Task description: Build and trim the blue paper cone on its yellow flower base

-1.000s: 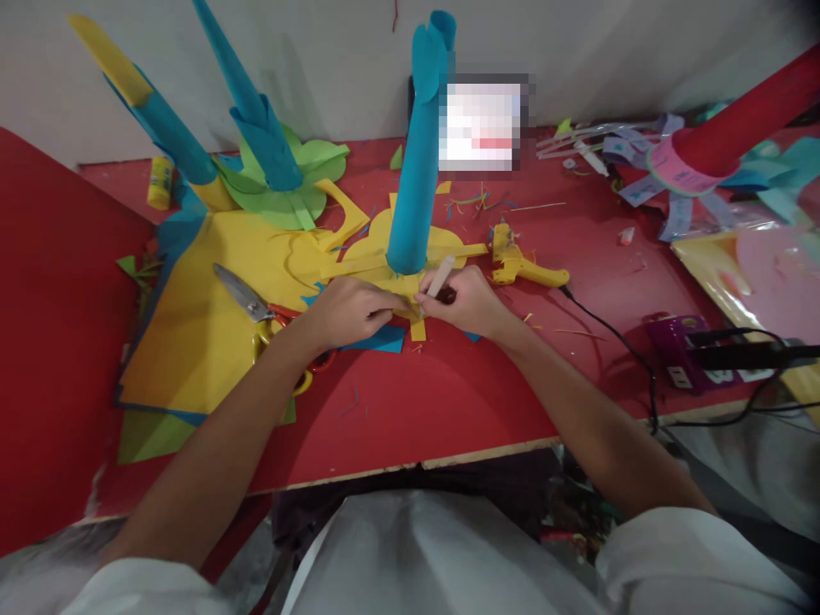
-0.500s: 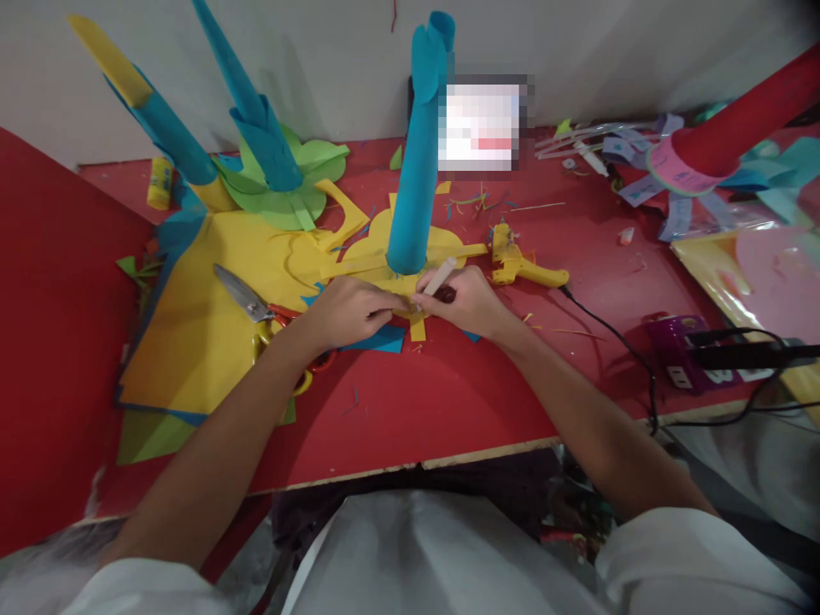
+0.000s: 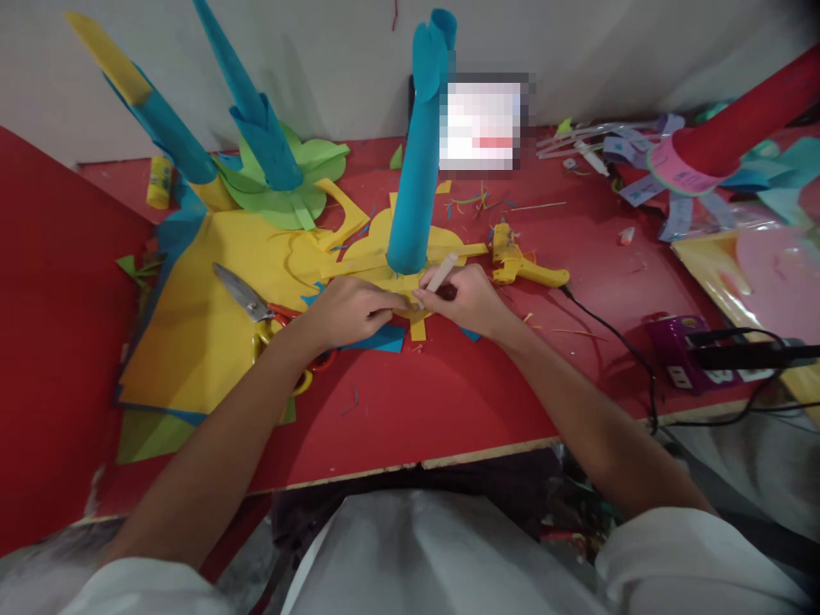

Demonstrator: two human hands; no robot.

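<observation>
My right hand [image 3: 466, 297] is closed on a pale pen-like stick [image 3: 442, 273], its lower end at the front of a yellow flower-shaped paper base [image 3: 375, 239]. My left hand [image 3: 349, 309] rests at the near left edge of that base, its fingertips close to the stick's lower end; whether they pinch the paper is too small to tell. A blue paper tube [image 3: 413, 179] stands upright on the base, just beyond both hands. Scissors [image 3: 247, 295] with red handles lie beside my left forearm on yellow sheets [image 3: 192, 316].
A yellow glue gun [image 3: 529, 271] with a black cable lies to the right, near a purple power box [image 3: 679, 359]. Two more paper tubes [image 3: 269, 145] [image 3: 179, 128] stand at the back left. A red tube [image 3: 756, 120] leans at the right. A blurred screen [image 3: 480, 124] stands behind.
The stick and the fingers of my right hand have shifted very slightly to the right. My left hand has stayed in place.
</observation>
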